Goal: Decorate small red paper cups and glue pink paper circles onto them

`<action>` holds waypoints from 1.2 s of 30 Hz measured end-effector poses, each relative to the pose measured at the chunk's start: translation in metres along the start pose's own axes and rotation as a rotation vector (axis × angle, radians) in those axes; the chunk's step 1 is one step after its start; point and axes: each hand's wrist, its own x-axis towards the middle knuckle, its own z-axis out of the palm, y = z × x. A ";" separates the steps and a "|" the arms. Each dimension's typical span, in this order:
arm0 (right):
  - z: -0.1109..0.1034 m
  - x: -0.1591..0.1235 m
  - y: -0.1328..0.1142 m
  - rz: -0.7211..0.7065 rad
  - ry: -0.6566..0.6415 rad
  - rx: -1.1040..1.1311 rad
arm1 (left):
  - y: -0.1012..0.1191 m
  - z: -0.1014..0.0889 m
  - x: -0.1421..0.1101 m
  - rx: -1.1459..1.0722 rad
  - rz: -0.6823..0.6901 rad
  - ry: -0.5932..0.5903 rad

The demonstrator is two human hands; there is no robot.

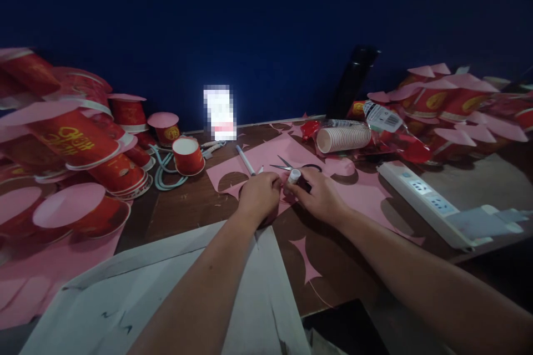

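Note:
My right hand (322, 197) grips a short white tube that looks like a glue stick (293, 176), held upright between thumb and fingers. Close beside it, my left hand (259, 198) is closed with its fingers curled inward; what they hold, if anything, is hidden. Both hands are over cut pink paper (277, 155). Scissors (287, 165) lie just beyond my right hand, their blades pointing left. A white pen (245, 161) rests on the paper beyond my left hand.
Red paper cups with pink discs (79, 136) are piled at left, with more cups (433, 100) at right. A single red cup (189, 156) stands near a cable (160, 172). Bagged cups (343, 137), a power strip (428, 194), a lit phone (220, 112) and white board (166, 283) surround my hands.

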 end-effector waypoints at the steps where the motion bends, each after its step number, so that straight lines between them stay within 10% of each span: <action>1: 0.000 0.001 0.000 -0.004 -0.017 -0.005 | 0.000 0.000 0.000 -0.004 0.005 0.002; 15: -0.008 -0.004 -0.006 -0.186 -0.139 -0.007 | -0.002 0.000 0.000 0.012 0.021 0.000; 36: -0.010 -0.001 -0.001 -0.067 -0.083 0.002 | -0.003 0.002 0.001 -0.006 0.012 0.006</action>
